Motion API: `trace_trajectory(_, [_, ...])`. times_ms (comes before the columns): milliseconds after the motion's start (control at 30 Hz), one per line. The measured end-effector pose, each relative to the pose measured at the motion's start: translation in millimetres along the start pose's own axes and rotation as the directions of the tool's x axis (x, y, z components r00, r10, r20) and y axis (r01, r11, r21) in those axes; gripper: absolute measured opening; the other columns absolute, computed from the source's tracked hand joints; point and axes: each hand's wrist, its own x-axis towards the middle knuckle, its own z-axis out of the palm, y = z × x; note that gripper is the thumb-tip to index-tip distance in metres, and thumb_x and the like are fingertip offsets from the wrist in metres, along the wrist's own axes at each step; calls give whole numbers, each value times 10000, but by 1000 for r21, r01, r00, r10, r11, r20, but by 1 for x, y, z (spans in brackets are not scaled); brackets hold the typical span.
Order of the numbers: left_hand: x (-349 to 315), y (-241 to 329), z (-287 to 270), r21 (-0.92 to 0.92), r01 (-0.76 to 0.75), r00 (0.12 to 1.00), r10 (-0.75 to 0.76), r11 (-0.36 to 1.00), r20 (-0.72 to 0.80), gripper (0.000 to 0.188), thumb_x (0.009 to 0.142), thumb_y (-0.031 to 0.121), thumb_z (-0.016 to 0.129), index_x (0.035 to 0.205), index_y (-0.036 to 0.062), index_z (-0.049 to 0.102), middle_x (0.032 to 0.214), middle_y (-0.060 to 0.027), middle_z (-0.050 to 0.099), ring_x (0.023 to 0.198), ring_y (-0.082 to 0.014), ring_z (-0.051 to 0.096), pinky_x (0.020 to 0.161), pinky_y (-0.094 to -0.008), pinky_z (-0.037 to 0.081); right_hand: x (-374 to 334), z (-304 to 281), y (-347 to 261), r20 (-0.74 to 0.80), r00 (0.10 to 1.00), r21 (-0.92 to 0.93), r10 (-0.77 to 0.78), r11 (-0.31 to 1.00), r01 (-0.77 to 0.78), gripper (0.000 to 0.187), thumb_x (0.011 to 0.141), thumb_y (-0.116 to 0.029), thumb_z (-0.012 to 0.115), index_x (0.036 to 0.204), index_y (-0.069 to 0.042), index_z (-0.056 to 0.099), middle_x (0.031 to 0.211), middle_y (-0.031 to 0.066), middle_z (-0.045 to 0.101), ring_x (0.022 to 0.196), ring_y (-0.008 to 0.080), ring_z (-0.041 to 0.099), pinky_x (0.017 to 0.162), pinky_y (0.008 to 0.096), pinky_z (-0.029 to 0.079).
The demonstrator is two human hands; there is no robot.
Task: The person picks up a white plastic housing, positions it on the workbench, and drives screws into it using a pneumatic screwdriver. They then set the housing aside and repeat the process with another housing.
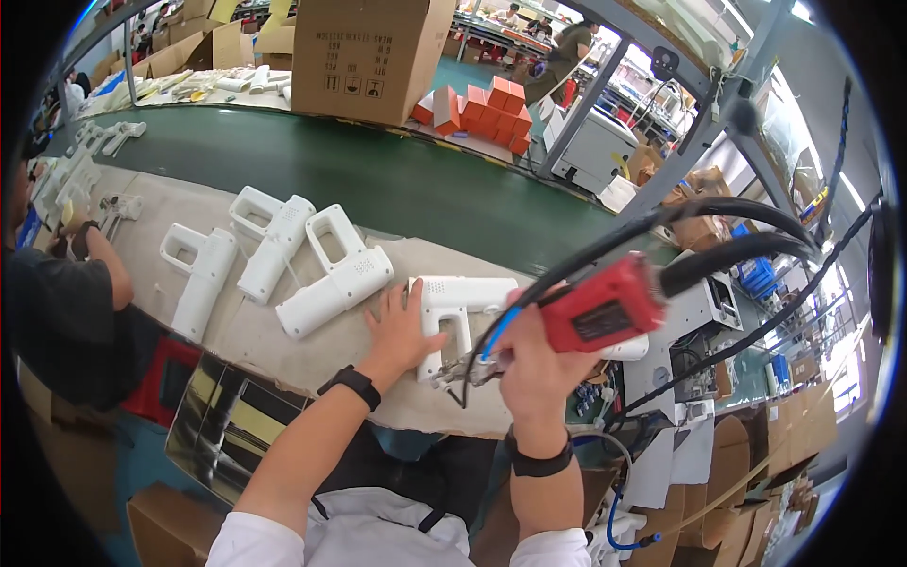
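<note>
On the beige-covered bench in front of me lies a white pistol-shaped plastic housing [463, 291] with a looped handle. My left hand [397, 331] holds it at its left end, fingers spread along the edge and thumb on the handle. In my right hand [537, 373] is a red powered screwdriver [605, 307], tilted, with thick black cables at its back. Its metal nose meets or hovers just over the handle's lower end; the exact contact is too small to tell. Left of my hand lie more such housings, one close by [340, 283], others [276, 244] [203, 279] farther left.
A green conveyor belt [378, 170] runs behind the bench. Beyond it stand a large cardboard box [368, 57] and orange boxes [487, 113]. At far left a person [71, 302] works at the bench. A black cable [746, 350] hangs at right; a metal-sided box [231, 425] is below the bench edge.
</note>
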Motion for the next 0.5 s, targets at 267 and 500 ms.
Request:
trace_trajectory(267, [-1,-2,2,33,-24,1000,23,999,13,962,692,450,727,1463,121,255,1410,-179,313,1326,-392,269,983,-723,214,-3,1,38,87,995,-35,49,998,-46,109,824,25,572,923,33,526,593,54,563,463,116,526,438,229,402])
trace_trajectory(500, [-2,-2,10,-101,-86,995,81,991,-56,623,902,391,524,1424,114,326,1401,-189,357,1282,-332,380,1027,-629,295,-13,-4,64,188,974,-132,124,986,-100,137,850,-71,648,951,-37,561,811,14,609,732,91,589,664,266,494])
